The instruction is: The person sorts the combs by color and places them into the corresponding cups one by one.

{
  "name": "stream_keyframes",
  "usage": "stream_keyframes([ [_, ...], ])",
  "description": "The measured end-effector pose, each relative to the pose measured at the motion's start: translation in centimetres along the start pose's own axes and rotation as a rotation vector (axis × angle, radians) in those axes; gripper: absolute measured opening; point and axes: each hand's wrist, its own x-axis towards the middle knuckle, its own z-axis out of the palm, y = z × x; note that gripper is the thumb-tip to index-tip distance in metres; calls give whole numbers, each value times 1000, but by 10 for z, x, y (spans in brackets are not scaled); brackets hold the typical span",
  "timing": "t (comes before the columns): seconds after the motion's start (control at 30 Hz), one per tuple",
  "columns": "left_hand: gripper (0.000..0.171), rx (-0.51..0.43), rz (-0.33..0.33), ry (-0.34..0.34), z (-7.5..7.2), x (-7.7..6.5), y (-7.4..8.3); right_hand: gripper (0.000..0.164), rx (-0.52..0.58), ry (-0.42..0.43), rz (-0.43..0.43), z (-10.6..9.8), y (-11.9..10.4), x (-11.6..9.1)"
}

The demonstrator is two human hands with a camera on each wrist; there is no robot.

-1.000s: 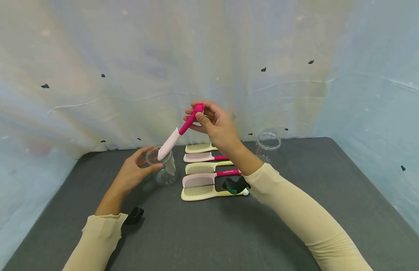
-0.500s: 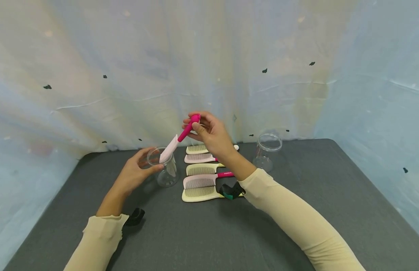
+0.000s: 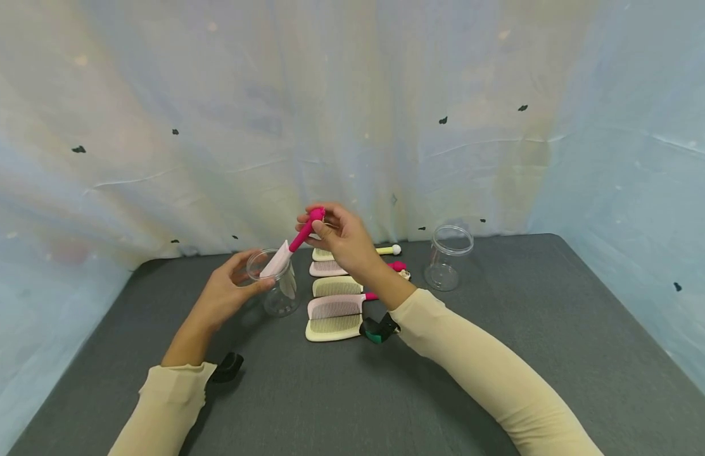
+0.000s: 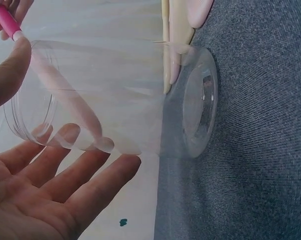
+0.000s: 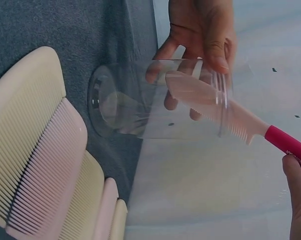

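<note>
A pink comb (image 3: 302, 237) with a magenta handle is pinched by my right hand (image 3: 346, 244) between thumb and fingers near the handle's knobbed end. Its toothed head slants down through the mouth of a clear jar (image 3: 284, 299). In the right wrist view the comb's tip shows inside the upper part of the jar, well above the base. My left hand (image 3: 229, 288) holds the jar near its rim, thumb on the near side and fingers round the far side. The jar stands upright on the dark grey table (image 3: 306, 392).
Right of the held jar lies a row of pale yellow combs (image 3: 332, 328) and pink combs (image 3: 335, 306), heads to the left, handles partly hidden under my right forearm. Another clear jar (image 3: 442, 269) stands at the back right. A pale curtain (image 3: 352, 114) hangs behind the table.
My right hand has moved down and left, lowering the pink comb's head further into the clear jar. The left hand and the jar have stayed in place.
</note>
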Motion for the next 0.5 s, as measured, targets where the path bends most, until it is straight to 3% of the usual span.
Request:
stream_keyframes([
  [0.5, 86, -21, 16, 8, 1, 4, -6, 33, -4, 0, 55, 6, 9, 3],
])
